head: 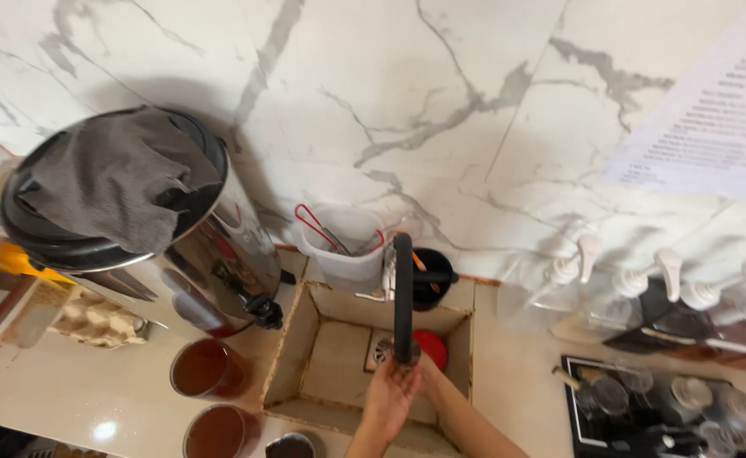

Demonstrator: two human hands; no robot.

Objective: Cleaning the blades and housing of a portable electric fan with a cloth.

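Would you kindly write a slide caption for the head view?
One bare hand held under the black tap spout over a small square beige sink, beside a steel urn.

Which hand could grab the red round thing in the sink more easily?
Probably the right. The right hand reaches in beside the red round thing, though it is mostly hidden. The left hand sits under the black tap, farther from it.

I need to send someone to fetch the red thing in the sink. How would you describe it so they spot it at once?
Start at the square sink sunk into the counter, under the black tap. On its floor, right of the drain and just behind the hands, lies a flat round red disc. It is the only red thing in the basin.
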